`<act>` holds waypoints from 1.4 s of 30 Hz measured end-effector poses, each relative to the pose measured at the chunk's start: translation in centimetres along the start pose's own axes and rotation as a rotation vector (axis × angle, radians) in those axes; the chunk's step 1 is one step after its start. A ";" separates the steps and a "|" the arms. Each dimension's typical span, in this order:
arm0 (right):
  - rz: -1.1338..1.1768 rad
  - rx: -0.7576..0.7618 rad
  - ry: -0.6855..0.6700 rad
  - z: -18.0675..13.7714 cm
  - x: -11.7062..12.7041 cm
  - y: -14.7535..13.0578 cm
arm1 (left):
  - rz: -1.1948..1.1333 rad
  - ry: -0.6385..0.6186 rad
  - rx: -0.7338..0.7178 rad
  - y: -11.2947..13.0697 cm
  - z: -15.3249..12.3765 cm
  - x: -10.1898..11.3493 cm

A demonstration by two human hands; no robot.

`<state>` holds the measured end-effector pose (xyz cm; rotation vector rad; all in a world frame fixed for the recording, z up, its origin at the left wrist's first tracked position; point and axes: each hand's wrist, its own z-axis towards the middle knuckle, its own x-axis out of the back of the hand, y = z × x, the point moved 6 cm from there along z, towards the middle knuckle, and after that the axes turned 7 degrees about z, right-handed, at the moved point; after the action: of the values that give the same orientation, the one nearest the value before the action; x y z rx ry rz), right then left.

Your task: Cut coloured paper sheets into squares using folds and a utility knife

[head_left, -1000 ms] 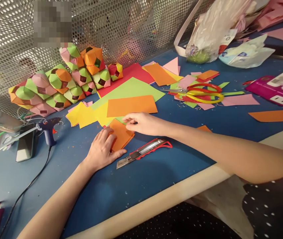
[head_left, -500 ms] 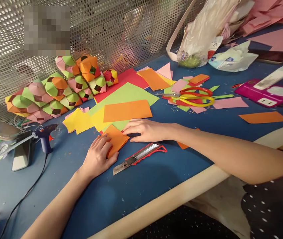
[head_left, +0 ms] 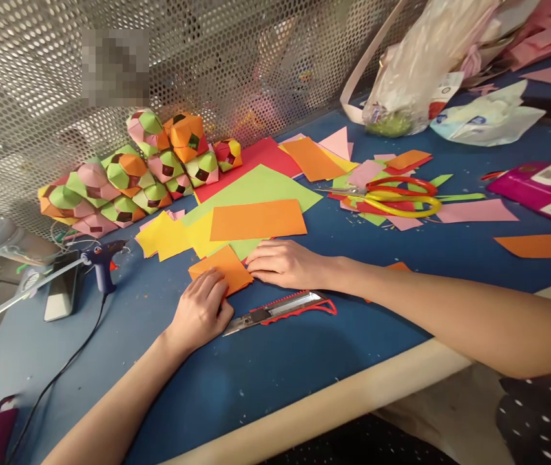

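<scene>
A folded orange paper (head_left: 227, 266) lies on the blue table in front of me. My left hand (head_left: 201, 311) grips its near left edge, fingers curled over the top and thumb low at the side. At the paper's right corner is my right hand (head_left: 287, 265), fingers pressed together and their tips touching the paper. Just below both hands lies a box cutter (head_left: 280, 311) with a red handle, its blade pointing left near my left thumb. Beyond the hands, an orange rectangle (head_left: 258, 219) rests on green paper (head_left: 260, 184) and yellow paper (head_left: 163, 236).
Folded paper balls (head_left: 130, 174) are stacked by the perforated metal panel (head_left: 236, 64). At left are a glue gun (head_left: 105, 265) with its cord, a phone (head_left: 62, 290) and a cup (head_left: 8, 240). Scissors (head_left: 401, 197) lie on scraps at right, near a magenta power strip (head_left: 537, 190).
My left fingers have drawn back toward the orange paper's near edge and curled, uncovering more of it. The right hand stays at its corner. The view has shifted slightly left.
</scene>
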<state>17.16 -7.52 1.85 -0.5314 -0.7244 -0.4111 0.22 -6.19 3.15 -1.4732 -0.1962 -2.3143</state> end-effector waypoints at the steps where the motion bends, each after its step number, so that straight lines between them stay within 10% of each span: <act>1: 0.005 -0.009 -0.012 -0.1 -0.1 0.0 | 0.002 -0.003 0.008 0.0 0.0 0.0; 10: 0.071 -0.032 0.019 -0.3 -0.6 0.7 | 0.089 0.036 0.046 -1.3 -0.2 0.4; 19: 0.062 -0.002 0.029 -0.1 -0.9 0.7 | 0.352 0.435 0.546 -14.6 -3.2 7.4; 22: 0.035 0.013 0.023 0.1 -0.7 0.6 | 0.282 0.249 0.595 -17.5 -3.9 5.1; 29: -0.101 -0.059 0.058 0.5 1.5 2.0 | 0.161 -0.016 0.496 -18.5 -4.9 -0.2; 42: -0.280 -0.307 -0.036 -2.0 2.4 8.1 | 0.120 0.092 0.498 -17.4 -4.8 1.3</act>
<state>24.03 -2.68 -0.22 -0.7297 -0.7776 -0.7838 -11.14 7.87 3.71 -1.0949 -0.5923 -2.0343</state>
